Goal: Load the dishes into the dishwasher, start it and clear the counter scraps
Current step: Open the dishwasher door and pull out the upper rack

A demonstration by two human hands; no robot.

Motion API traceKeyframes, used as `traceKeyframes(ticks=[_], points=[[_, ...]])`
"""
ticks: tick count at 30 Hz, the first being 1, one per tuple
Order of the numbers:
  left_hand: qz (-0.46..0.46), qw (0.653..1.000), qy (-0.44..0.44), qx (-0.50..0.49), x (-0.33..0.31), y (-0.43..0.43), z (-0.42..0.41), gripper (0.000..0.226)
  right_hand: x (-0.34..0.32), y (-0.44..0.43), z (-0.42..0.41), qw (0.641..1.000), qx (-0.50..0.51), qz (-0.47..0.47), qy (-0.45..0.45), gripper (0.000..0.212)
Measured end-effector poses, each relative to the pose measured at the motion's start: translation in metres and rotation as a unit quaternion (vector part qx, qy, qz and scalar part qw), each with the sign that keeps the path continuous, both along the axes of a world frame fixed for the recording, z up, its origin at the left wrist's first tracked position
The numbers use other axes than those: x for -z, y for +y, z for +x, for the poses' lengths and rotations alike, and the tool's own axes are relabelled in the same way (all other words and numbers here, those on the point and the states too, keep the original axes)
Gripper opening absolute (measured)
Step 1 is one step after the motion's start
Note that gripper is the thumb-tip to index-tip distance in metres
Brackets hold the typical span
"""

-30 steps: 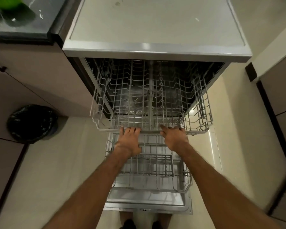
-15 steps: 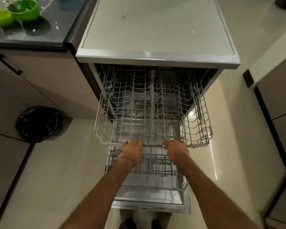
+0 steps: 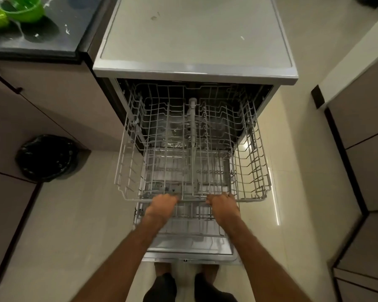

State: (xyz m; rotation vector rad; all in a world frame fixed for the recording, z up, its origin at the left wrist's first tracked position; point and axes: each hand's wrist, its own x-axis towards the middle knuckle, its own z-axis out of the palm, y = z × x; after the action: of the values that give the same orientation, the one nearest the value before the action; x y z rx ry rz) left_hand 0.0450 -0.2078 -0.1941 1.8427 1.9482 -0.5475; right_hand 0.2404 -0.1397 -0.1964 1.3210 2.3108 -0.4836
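Observation:
The dishwasher (image 3: 194,68) stands open in front of me, its door (image 3: 190,251) folded down near my feet. The upper wire rack (image 3: 253,162) is pulled far out and holds no dishes. My left hand (image 3: 162,205) and my right hand (image 3: 223,205) both grip the rack's front rail, fingers curled over it. Below them the lower rack (image 3: 194,221) lies over the door, also without dishes. Two green bowls (image 3: 24,9) sit on the dark counter (image 3: 42,49) at the top left, with small white scraps (image 3: 67,30) beside them.
A bin lined with a black bag (image 3: 47,158) stands on the floor to the left. Cabinet fronts run along the left side (image 3: 42,101) and the right side (image 3: 362,149). Pale floor tiles (image 3: 74,225) flank the open door.
Both hands have drawn the upper rack further out of the dishwasher toward me. The view has tilted so the green bowls on the counter show more.

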Motion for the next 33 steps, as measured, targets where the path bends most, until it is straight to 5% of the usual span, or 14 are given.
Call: traceKeyframes(ticks=[17, 33], points=[[-0.010, 0.998, -0.051, -0.040, 0.000, -0.058, 0.024, 0.049, -0.004, -0.056, 0.022, 1.000, 0.006, -0.015, -0.003, 0.033], [0.001, 0.998, -0.011, -0.059, -0.023, -0.085, 0.029, 0.058, -0.016, -0.082, 0.023, 0.998, 0.031, -0.038, 0.027, 0.040]])
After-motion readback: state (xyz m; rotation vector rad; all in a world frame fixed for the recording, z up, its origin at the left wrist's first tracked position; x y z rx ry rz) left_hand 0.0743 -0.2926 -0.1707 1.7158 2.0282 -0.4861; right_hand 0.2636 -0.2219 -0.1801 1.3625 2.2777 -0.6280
